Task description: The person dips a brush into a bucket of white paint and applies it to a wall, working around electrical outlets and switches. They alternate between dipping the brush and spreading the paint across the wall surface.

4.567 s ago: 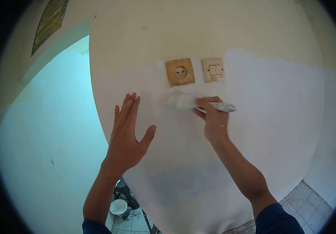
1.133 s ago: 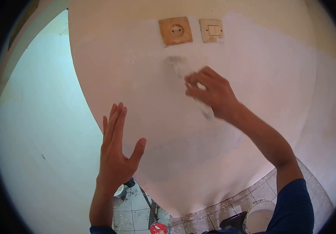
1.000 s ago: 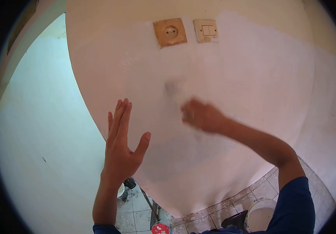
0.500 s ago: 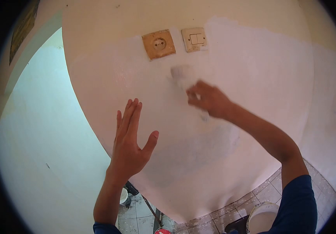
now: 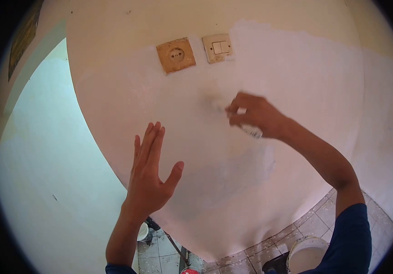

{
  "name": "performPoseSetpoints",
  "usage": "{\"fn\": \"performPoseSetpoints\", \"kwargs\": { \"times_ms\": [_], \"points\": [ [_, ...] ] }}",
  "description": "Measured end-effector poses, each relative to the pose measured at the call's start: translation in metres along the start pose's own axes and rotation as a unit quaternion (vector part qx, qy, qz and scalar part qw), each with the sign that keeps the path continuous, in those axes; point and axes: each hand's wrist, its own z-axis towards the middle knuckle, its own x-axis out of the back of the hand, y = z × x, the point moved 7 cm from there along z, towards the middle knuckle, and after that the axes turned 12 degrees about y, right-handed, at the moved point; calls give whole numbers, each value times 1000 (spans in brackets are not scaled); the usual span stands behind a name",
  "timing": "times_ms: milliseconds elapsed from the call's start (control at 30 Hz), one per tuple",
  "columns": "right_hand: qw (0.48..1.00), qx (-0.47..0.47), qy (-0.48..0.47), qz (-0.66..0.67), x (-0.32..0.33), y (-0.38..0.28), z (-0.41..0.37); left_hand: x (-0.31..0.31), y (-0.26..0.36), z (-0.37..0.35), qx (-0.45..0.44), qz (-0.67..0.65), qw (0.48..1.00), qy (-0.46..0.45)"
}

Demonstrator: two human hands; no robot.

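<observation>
The floor (image 5: 313, 225) is laid with pale square tiles divided by darker joint lines, and white specks and smears are scattered over it, thickest along the browner band of tiles toward the foot of the wall. On the right stands a round, whitish bucket (image 5: 309, 237) with pale contents, cut off by a blue sleeve; a black object (image 5: 276, 263) sits just beside its left side. Farther left, a red-and-white container (image 5: 190, 271) shows only partly at the bottom edge. A smaller white bucket (image 5: 142, 232) stands at the far left, partly hidden by the forearm.
</observation>
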Motion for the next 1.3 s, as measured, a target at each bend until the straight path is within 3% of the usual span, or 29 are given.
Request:
{"fn": "performPoseSetpoints", "kwargs": {
  "times_ms": [100, 200, 233, 267, 333, 367, 467, 600, 733, 767, 833, 867, 933, 1100, 1167, 1300],
  "points": [
    [995, -10, 77, -70, 13, 20, 6, -8, 0, -7, 0, -8, 1000, -16],
    [988, -142, -17, -52, -44, 19, -65, -15, -2, -6, -1, -9, 1000, -26],
    [996, -14, -42, -81, -67, -2, -105, -14, -2, -6, -3, -11, 1000, -25],
    [934, -290, -200, 68, -86, -7, -143, -14, -3, -6, -3, -14, 1000, -22],
    [953, -92, -286, 46, -103, -57, -193, -13, -4, -5, -9, -11, 1000, -24],
    [956, -83, -274, 63, -96, -70, -193, -12, -5, -4, -14, -9, 1000, -23],
    [987, -81, -115, 78, -56, -53, -149, -16, -4, -2, -22, -13, 999, -33],
    [993, -42, 85, -63, 17, -8, -29, -34, 0, -7, -21, -18, 998, -58],
    [998, -26, -3, -54, -29, 23, -46, -40, -2, -19, -8, -27, 996, -85],
    [992, -84, -69, -61, -55, 13, -71, -38, -5, -22, -2, -29, 995, -91],
    [989, -21, -148, 2, -67, -17, -106, -26, -15, -26, 1, 8, 996, -92],
    [980, -51, -187, 35, -57, -32, -97, -21, -20, -27, 4, 26, 996, -91],
    [981, -76, -123, 128, -28, -24, -69, -14, -27, -23, 15, 34, 996, -84],
    [998, -23, 54, -2, 30, 31, 25, -11, -10, -7, 7, 9, 999, -51],
    [997, 16, 70, -8, 26, 44, 40, -13, 1, -3, 1, -8, 999, -49],
    [998, -2, -70, 3, -29, 28, -25, -10, 2, -7, 3, -3, 999, -53]
  ]
}}
